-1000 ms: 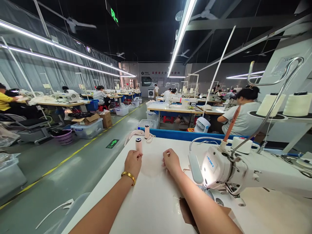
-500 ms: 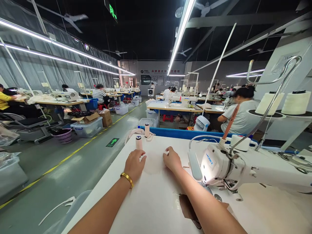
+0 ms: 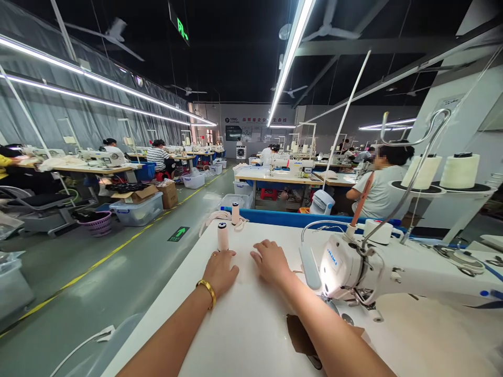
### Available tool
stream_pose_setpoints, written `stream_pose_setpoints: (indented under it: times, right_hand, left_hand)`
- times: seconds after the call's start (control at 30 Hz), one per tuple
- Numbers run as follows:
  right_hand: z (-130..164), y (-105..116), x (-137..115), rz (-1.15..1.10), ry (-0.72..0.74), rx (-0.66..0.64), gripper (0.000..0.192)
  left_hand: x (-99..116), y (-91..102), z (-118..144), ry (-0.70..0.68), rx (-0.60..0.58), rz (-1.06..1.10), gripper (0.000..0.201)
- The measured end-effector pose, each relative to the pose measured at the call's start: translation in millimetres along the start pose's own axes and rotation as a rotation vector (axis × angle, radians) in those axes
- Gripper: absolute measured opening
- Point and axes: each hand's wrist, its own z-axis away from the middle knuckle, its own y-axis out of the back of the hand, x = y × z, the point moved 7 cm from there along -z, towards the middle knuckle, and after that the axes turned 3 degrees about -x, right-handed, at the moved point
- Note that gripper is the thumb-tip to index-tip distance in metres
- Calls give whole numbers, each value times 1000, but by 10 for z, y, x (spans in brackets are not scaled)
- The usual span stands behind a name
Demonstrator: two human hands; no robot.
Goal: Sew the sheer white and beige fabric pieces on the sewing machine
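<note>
- Both hands sit nearer each other than 1 second ago; left hand and right hand have unpinched, probably a release.
- Each is part-open, holding nothing visible.
- Pink spool stands just beyond the left fingers, contact unclear.
- White tabletop underneath; sewing machine at right; 1 co-worker seated ahead.

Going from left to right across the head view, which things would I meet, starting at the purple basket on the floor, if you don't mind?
Purple basket → green floor arrow sign → left hand → right hand → JUKI sewing machine.
</note>
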Motion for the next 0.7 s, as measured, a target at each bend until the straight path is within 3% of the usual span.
stream_pose_setpoints:
  times: [0.1, 0.2, 0.33, 0.43, 0.6, 0.7]
  right_hand:
    - [15, -33, -48, 0, 23, -6, 33]
    - [135, 69, -89, -7, 42, 51, 38]
    - [458, 201, -152, -8, 108, 47, 33]
    - [768, 242, -137, -16, 164, 18, 33]
    - [1257, 281, 47, -73, 237, -23, 37]
    - [1505, 239, 168, -76, 308, -29, 42]
  left_hand:
    - [-26, 103, -29, -17, 83, 20, 35]
    - [-89, 285, -121, 0, 226, 41, 33]
    - [-288, 383, -326, 150, 348, 115, 62]
    - [-447, 269, -477, 247, 285, 188, 75]
    - [-598, 147, -627, 249, 130, 246, 38]
    - [-653, 192, -698, 255, 111, 237, 35]
